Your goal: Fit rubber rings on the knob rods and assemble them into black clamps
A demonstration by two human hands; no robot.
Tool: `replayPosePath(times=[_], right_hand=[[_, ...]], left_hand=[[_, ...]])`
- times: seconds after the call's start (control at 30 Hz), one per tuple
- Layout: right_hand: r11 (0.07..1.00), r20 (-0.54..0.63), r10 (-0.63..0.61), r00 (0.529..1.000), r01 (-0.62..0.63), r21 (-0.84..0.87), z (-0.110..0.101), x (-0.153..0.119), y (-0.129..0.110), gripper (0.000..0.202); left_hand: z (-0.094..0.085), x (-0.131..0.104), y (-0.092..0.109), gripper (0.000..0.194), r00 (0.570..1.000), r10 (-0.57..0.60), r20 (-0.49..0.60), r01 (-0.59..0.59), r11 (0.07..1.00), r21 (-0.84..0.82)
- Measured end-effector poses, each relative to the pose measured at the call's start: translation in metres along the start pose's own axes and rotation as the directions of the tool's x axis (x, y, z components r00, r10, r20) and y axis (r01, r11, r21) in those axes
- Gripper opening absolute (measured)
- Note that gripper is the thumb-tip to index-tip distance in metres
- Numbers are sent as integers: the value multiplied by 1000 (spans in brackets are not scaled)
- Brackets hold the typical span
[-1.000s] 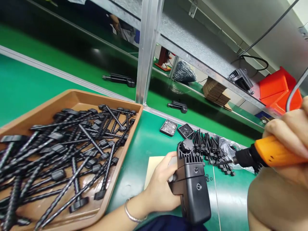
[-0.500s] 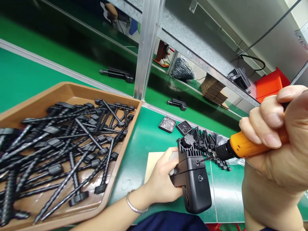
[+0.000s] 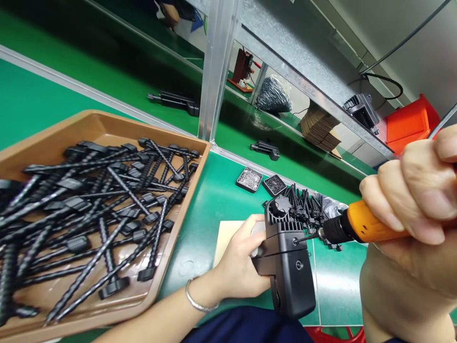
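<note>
A black plastic housing (image 3: 293,276) with a ribbed top and two round screw recesses is gripped from its left side by my left hand (image 3: 243,262). My right hand (image 3: 410,205) is wrapped round an orange electric screwdriver (image 3: 373,223) with a black nose. Its thin bit points left, and the tip meets the upper recess of the housing. A pale block, partly covered by my fingers, lies against the housing on the left. Beneath my left hand, a cream sheet (image 3: 224,233) rests on the green table (image 3: 189,267).
A brown tray (image 3: 171,257) of black threaded rods fills the left. Behind the housing are two small square trays (image 3: 249,179) (image 3: 274,185) of small parts and a pile of black screws (image 3: 303,205). A metal post (image 3: 217,71) and shelf stand behind, with a red bin (image 3: 410,124).
The view has shifted slightly. Both hands keep their holds, and the screwdriver bit still meets the upper recess of the housing.
</note>
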State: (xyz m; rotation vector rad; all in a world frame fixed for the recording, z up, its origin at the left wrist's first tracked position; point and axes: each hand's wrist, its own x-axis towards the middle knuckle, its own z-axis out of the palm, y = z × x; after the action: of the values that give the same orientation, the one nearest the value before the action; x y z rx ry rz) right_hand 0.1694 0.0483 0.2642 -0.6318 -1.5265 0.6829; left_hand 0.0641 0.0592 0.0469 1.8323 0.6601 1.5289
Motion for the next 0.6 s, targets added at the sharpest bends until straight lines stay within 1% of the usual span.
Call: replayPosePath(times=[0.07, 0.17, 0.3, 0.37, 0.47, 0.6], right_hand=[[1000, 2, -19, 1000, 19, -4, 1, -4, 0, 23], [1000, 15, -26, 1000, 26, -9, 3, -8, -1, 25], [1000, 0, 5, 1000, -5, -10, 2, -7, -2, 27], [999, 17, 33, 999, -33, 8, -2, -5, -1, 26], [995, 42, 91, 995, -93, 41, -5, -2, 3, 32], [992, 0, 129, 992, -129, 17, 0, -2, 8, 41]], left_hand=[[0, 1, 2, 34, 1000, 1, 2, -1, 1000, 9], [-1, 3, 4, 29, 1000, -1, 8, 1, 1000, 9], [0, 3, 4, 27, 1000, -11, 28, 11, 1000, -12], [0, 4, 3, 26, 999, -19, 26, 20, 1000, -7], [0, 4, 1, 29, 999, -20, 30, 20, 1000, 3], [-2, 0, -3, 39, 999, -29, 24, 28, 999, 32]])
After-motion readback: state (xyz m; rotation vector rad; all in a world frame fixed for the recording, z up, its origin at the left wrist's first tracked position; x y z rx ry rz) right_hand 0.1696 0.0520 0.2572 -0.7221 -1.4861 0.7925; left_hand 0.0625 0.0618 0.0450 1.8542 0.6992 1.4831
